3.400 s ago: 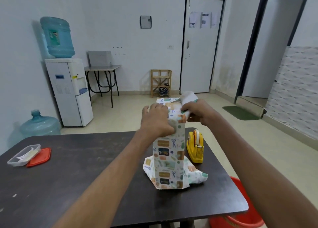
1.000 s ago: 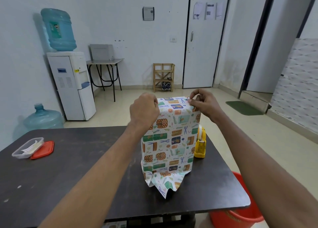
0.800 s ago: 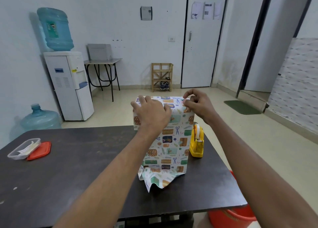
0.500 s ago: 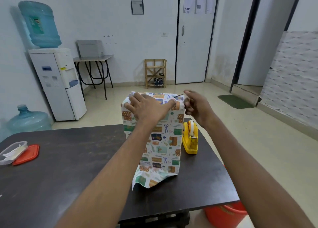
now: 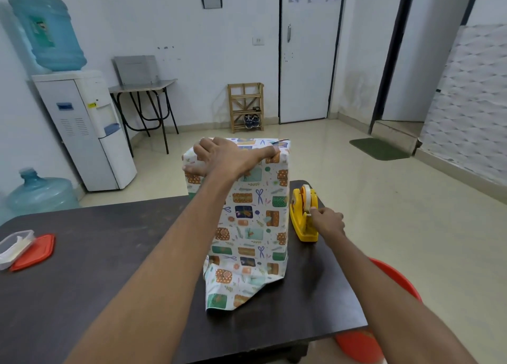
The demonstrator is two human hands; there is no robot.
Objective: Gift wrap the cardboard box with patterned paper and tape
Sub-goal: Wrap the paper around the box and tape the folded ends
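Note:
The box (image 5: pixel 255 215) stands upright on the dark table (image 5: pixel 109 254), covered in patterned paper whose loose lower edge spills onto the tabletop in front. My left hand (image 5: pixel 227 157) lies spread across the top of the box, pressing the folded paper down, thumb over the left edge. A yellow tape dispenser (image 5: pixel 303 215) sits just right of the box. My right hand (image 5: pixel 326 222) is at the dispenser's front end, fingertips pinching at the tape end there.
A clear plastic tub (image 5: pixel 13 245) and its red lid (image 5: pixel 34 252) lie at the table's left edge. A red bucket (image 5: pixel 384 322) stands on the floor under the right corner. A water dispenser (image 5: pixel 85 127) and spare bottle (image 5: pixel 38 190) stand beyond.
The box was turned so a wide face looks toward me. My left hand flattened over its top. My right hand left the top corner and dropped to the tape dispenser.

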